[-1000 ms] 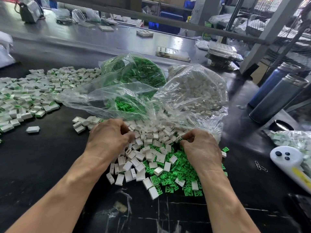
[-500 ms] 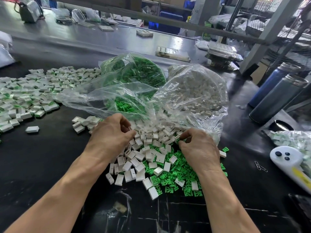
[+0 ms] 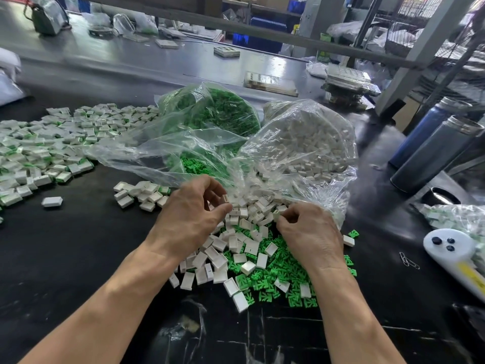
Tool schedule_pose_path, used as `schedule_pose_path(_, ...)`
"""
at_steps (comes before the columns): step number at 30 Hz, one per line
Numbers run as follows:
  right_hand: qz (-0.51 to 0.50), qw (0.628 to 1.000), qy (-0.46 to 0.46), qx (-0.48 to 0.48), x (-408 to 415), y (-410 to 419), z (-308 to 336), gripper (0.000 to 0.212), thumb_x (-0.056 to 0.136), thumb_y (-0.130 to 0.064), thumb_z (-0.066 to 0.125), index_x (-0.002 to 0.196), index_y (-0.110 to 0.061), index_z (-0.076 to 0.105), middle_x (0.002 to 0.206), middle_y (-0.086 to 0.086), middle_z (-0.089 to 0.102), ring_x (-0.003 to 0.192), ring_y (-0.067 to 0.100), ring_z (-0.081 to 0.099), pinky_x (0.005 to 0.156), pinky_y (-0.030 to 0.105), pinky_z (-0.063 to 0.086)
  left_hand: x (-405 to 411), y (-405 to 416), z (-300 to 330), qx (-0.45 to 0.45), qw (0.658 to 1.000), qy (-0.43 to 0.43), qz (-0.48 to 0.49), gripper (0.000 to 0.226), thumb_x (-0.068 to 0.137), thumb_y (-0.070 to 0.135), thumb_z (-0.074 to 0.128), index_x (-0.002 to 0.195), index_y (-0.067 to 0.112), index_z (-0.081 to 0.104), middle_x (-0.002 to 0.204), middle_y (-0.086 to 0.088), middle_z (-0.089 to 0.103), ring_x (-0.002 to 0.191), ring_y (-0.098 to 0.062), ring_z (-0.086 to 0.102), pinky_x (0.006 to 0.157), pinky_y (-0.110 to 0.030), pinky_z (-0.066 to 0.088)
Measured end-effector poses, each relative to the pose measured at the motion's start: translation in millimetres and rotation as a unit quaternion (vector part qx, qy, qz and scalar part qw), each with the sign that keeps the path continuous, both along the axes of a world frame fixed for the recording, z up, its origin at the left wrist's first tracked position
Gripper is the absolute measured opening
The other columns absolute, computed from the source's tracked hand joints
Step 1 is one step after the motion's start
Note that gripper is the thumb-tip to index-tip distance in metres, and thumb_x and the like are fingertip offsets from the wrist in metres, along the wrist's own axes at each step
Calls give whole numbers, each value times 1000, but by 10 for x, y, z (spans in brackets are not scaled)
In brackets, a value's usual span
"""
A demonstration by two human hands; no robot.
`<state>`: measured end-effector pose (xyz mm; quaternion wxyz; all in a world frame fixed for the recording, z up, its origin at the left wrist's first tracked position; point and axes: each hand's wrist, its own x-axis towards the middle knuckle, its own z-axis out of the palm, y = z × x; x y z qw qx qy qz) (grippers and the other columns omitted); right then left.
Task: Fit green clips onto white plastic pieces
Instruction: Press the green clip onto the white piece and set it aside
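Note:
A heap of loose white plastic pieces (image 3: pixel 236 248) lies on the black table in front of me, mixed on its right side with green clips (image 3: pixel 278 279). My left hand (image 3: pixel 191 219) hovers over the heap's far left and pinches one white piece (image 3: pixel 225 199) between thumb and fingers. My right hand (image 3: pixel 309 232) is curled over the heap's right side, its fingertips pinching a small white piece (image 3: pixel 276 214); whether a clip is in it too is hidden.
Two clear bags stand behind the heap, one of green clips (image 3: pixel 217 114), one of white pieces (image 3: pixel 304 143). Several fitted pieces (image 3: pixel 39 145) spread at the left. Two metal bottles (image 3: pixel 430 151) and a white remote-like device (image 3: pixel 451 248) sit at the right.
My left hand has lifted out of the heap with a white piece between its fingers. The right hand has shifted slightly left and drawn its fingertips together.

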<state>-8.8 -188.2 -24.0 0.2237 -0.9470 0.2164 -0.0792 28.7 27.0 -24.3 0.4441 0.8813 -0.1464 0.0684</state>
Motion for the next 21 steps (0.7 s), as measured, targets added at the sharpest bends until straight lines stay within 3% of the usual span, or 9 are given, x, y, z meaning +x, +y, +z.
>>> schedule_pose_path(8,-4,1000,-19,7,-17,28,18,12,93,-47,72,93,-35,73,102,-11,69,98,15,63,82,31,48,-72,-60,32,-65,997,10,-49,25,85,31,82,97,41,62,87,19,67,78,2,63,68,-10,49)
schedule_pose_path(12,-4,997,-75,23,-46,59,24,7,96,-37,69,93,-31,72,95,-11,71,88,12,64,76,28,48,-83,-76,52,-88,994,18,-69,23,85,29,81,97,40,64,95,29,64,74,3,61,67,-11,51)
schedule_pose_path(14,4,987,-132,94,-64,72,37,7,96,-31,70,91,-28,72,87,-11,72,82,10,69,75,25,55,-90,-84,60,-99,992,22,-80,23,86,28,80,99,40,64,95,29,64,75,4,61,68,-11,52)
schedule_pose_path(17,28,954,-192,228,-106,130,74,7,96,-25,73,90,-25,70,75,-6,75,67,1,71,57,10,50,-104,-98,68,-97,991,21,-93,23,87,28,78,101,41,65,92,30,65,74,4,61,69,-14,54)
schedule_pose_path(21,74,912,-202,350,-140,217,116,6,96,-16,73,96,-20,69,82,1,75,66,8,71,56,17,52,-108,-108,69,-101,989,23,-101,22,91,29,73,107,42,68,96,30,67,79,2,65,71,-18,57)
